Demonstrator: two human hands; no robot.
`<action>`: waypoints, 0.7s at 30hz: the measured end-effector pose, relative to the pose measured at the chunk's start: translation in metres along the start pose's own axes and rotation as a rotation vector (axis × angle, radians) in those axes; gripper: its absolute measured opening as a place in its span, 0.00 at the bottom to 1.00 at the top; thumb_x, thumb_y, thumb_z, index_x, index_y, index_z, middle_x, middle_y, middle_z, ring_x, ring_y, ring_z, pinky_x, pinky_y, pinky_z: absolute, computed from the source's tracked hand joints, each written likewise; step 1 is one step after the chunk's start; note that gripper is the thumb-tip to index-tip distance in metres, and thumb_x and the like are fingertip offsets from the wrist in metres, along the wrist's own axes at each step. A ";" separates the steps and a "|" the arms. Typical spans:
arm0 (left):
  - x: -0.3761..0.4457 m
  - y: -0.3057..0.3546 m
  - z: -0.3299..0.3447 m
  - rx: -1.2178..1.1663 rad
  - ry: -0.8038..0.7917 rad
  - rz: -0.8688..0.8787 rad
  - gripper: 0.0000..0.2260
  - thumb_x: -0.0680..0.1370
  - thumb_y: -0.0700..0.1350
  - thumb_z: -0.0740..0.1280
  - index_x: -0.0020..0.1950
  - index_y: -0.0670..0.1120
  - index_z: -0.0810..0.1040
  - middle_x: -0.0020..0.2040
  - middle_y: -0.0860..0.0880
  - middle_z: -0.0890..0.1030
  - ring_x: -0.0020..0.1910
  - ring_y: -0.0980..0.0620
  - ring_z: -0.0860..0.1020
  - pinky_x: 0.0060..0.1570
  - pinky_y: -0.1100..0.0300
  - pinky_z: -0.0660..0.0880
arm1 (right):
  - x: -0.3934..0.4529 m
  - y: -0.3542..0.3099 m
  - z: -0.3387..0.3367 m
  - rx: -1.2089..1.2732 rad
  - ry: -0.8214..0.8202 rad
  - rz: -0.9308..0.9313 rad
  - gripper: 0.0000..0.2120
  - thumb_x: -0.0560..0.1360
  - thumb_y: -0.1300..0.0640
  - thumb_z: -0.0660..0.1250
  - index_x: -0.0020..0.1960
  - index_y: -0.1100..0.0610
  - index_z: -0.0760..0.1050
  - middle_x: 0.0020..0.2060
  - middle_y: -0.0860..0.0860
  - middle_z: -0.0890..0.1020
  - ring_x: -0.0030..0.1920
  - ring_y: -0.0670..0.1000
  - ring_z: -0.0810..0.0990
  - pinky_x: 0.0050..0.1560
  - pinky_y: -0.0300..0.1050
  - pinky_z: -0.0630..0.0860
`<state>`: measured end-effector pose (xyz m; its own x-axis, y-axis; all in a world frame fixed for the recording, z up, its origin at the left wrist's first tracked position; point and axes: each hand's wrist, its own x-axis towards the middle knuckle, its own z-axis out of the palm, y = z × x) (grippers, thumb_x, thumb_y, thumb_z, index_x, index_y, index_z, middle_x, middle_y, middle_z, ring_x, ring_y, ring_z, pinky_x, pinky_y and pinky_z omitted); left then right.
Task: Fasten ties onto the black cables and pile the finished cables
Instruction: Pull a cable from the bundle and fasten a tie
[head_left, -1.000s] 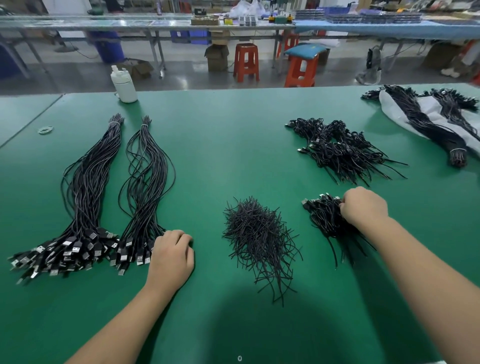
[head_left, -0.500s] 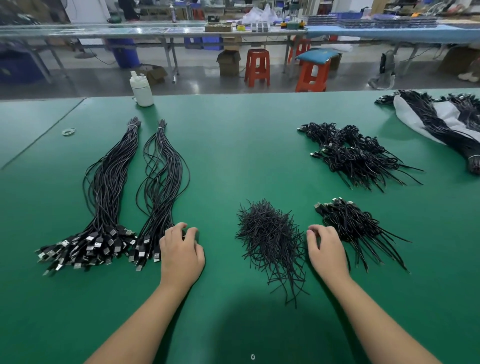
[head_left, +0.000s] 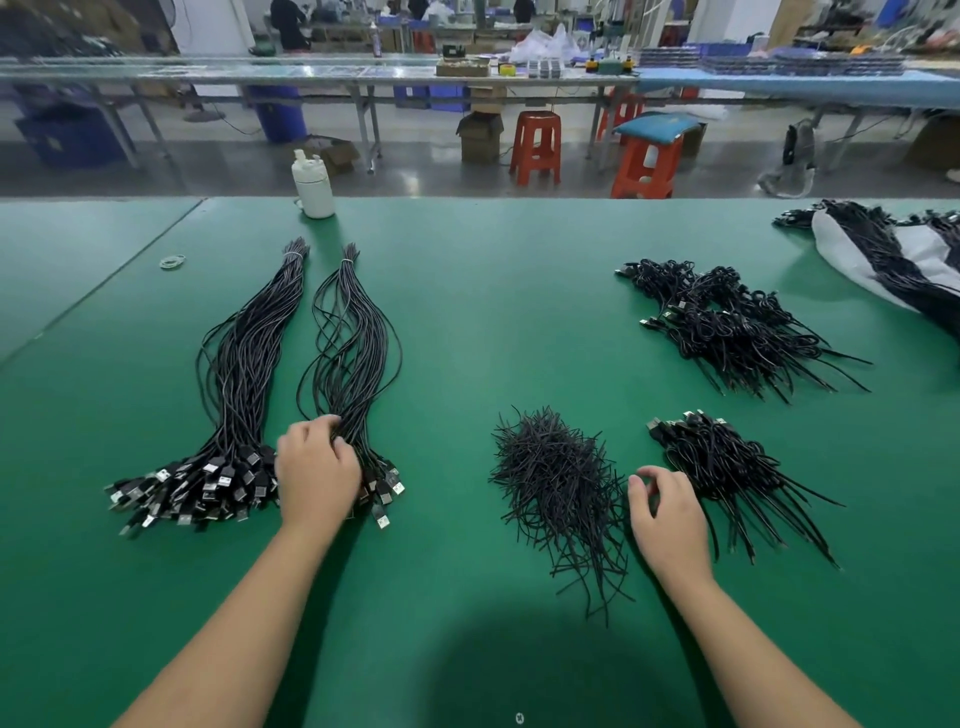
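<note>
Green tabletop (head_left: 467, 322). Two long bundles of black cables at left, plugs toward the near edge: left bundle (head_left: 244, 364), right bundle (head_left: 353, 343). Left hand (head_left: 317, 475) on the right bundle just above its plugs, fingers (head_left: 332, 423) curled into the strands, seemingly grasping a few; exact hold hard to tell. Pile of ties (head_left: 558, 478) at centre. Right hand (head_left: 667, 514) just right of that pile, fingers loosely bent, released, nothing held. Small tied pile (head_left: 727, 467) beside the right hand; larger finished pile (head_left: 727, 327) farther back. White bottle (head_left: 313, 187) at the far edge.
</note>
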<state>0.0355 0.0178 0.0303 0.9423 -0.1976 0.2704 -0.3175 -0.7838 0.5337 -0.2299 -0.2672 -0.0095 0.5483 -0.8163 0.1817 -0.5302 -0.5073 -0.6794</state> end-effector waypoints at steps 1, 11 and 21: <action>0.012 -0.006 -0.006 0.070 -0.057 -0.066 0.17 0.80 0.42 0.61 0.68 0.43 0.74 0.63 0.40 0.75 0.62 0.42 0.69 0.62 0.45 0.69 | 0.000 0.000 0.000 -0.006 -0.003 0.000 0.10 0.81 0.51 0.61 0.57 0.55 0.76 0.46 0.46 0.74 0.45 0.42 0.74 0.45 0.42 0.70; 0.052 -0.021 -0.022 0.434 -0.391 -0.175 0.11 0.81 0.50 0.61 0.53 0.47 0.81 0.50 0.45 0.81 0.60 0.42 0.72 0.53 0.51 0.70 | 0.001 0.001 0.002 -0.027 -0.004 -0.005 0.10 0.81 0.51 0.61 0.56 0.55 0.76 0.45 0.46 0.75 0.45 0.44 0.74 0.45 0.44 0.72; 0.041 -0.008 -0.024 0.428 -0.062 0.110 0.07 0.81 0.46 0.62 0.50 0.44 0.78 0.40 0.47 0.81 0.40 0.45 0.77 0.43 0.53 0.72 | 0.002 0.003 0.003 -0.014 0.003 -0.003 0.09 0.81 0.51 0.62 0.55 0.54 0.77 0.45 0.45 0.75 0.45 0.44 0.74 0.45 0.44 0.71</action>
<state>0.0747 0.0301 0.0560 0.9140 -0.3183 0.2516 -0.3560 -0.9266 0.1212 -0.2290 -0.2694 -0.0135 0.5480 -0.8155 0.1863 -0.5372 -0.5138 -0.6689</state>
